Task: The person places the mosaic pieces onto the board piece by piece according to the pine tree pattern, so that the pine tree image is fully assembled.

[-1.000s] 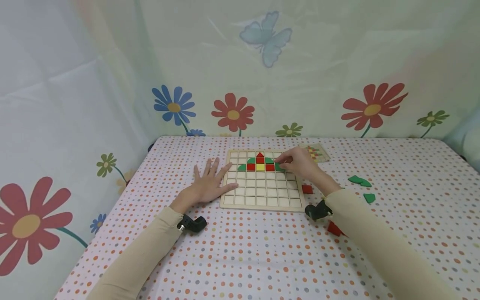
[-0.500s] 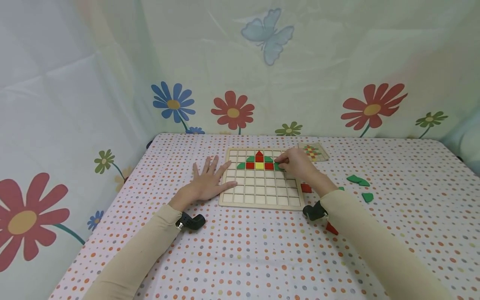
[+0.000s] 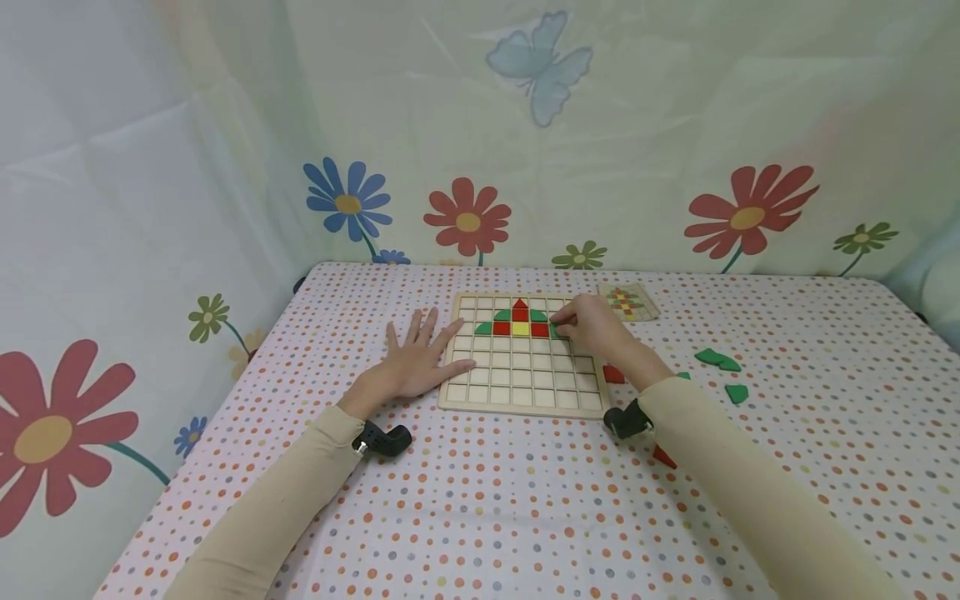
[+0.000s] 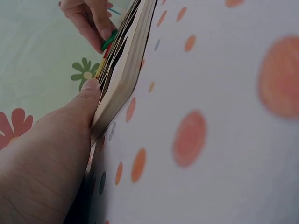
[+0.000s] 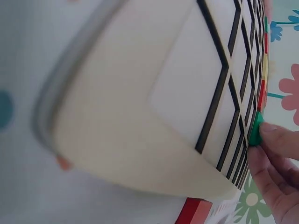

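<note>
A wooden grid board (image 3: 525, 410) lies on the dotted tablecloth. In its upper rows sit a red triangle tile (image 3: 520, 305), red square tiles (image 3: 502, 329), a yellow square tile (image 3: 521, 329) and curved green tiles (image 3: 483, 329). My left hand (image 3: 411, 368) is spread flat at the board's left side, its thumb and a fingertip over the edge. At the right end of the tile row, my right hand (image 3: 597, 328) pinches a curved green tile (image 5: 256, 128) between thumb and fingers, down at the grid. The fingers partly cover that tile in the head view.
Behind the right hand lies a pattern card (image 3: 630, 302). Loose green tiles (image 3: 717, 360) are on the cloth to the right. A red tile (image 3: 613, 374) lies beside the board's right edge, and another red tile (image 3: 664, 456) is partly under the right forearm.
The head view has shifted slightly. Both hands stay in nearly the same places, with the right fingers still on the green tile.
</note>
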Available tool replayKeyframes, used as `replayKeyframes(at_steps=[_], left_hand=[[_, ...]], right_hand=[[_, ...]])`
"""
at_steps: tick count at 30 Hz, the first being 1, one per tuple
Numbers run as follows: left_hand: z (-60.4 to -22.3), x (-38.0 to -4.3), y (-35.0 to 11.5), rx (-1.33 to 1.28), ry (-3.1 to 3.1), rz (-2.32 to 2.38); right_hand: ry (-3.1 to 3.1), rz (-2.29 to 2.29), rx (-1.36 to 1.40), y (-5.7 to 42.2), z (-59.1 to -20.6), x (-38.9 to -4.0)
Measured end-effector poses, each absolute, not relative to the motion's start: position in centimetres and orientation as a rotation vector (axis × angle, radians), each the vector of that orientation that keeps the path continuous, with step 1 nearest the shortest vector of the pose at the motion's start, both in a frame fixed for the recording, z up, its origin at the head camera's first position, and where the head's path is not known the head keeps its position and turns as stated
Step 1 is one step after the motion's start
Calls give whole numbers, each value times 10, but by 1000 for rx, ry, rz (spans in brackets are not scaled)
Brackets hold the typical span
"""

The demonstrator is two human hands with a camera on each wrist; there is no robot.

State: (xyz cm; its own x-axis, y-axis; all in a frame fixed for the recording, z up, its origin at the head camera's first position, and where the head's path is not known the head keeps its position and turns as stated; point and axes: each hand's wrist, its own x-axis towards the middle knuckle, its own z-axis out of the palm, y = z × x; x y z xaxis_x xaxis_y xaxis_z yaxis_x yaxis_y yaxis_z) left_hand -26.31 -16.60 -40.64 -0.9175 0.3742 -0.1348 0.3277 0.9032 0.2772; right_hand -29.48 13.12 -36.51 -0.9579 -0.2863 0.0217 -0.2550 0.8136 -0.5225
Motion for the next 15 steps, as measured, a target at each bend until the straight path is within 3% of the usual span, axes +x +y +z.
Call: replayKeyframes(at_steps=[8, 15], left_hand=[[-404, -262, -164, 532, 2875, 375], [-405, -263, -164, 526, 2880, 369]], right_hand=[[2899, -851, -453, 137, -363, -291], [2772, -943, -628, 161, -355, -268]])
